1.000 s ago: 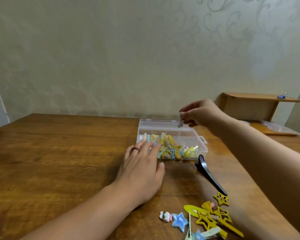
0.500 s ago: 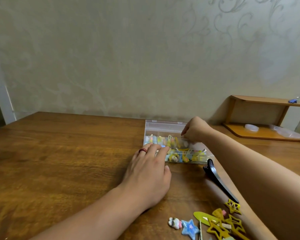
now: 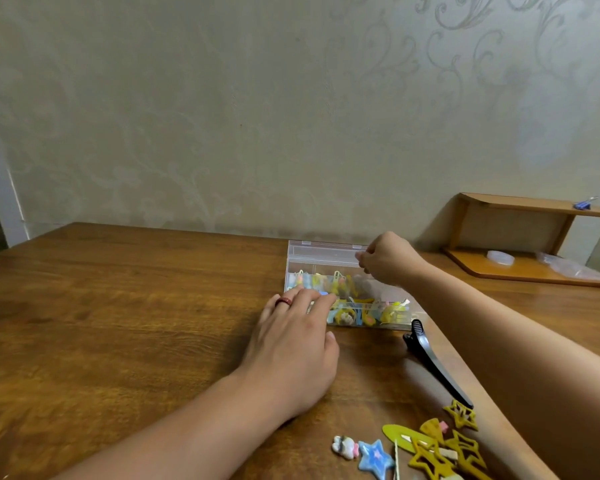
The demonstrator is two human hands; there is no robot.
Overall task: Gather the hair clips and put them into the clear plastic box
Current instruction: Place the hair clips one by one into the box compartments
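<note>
The clear plastic box (image 3: 321, 263) lies open on the wooden table (image 3: 118, 323), with several colourful hair clips (image 3: 340, 289) inside. My left hand (image 3: 291, 351) rests flat on the table, fingertips touching the box's front left corner. My right hand (image 3: 387, 259) hovers over the back right of the box, fingers curled together; nothing shows between them. Loose clips lie at the near right: a long black clip (image 3: 433, 362), a blue star (image 3: 374, 459), a small white and pink clip (image 3: 343, 446), a yellow oval clip (image 3: 399, 433) and yellow star clips (image 3: 461, 415).
A low wooden shelf (image 3: 527, 268) stands at the back right against the wall, with a blue binder clip (image 3: 582, 204) on top and clear plastic items beneath. My right forearm crosses the table beside the loose clips.
My right hand dropped from above the box into it, then lifted slightly; the small clip it pinched is no longer seen. My left hand stayed against the box.
</note>
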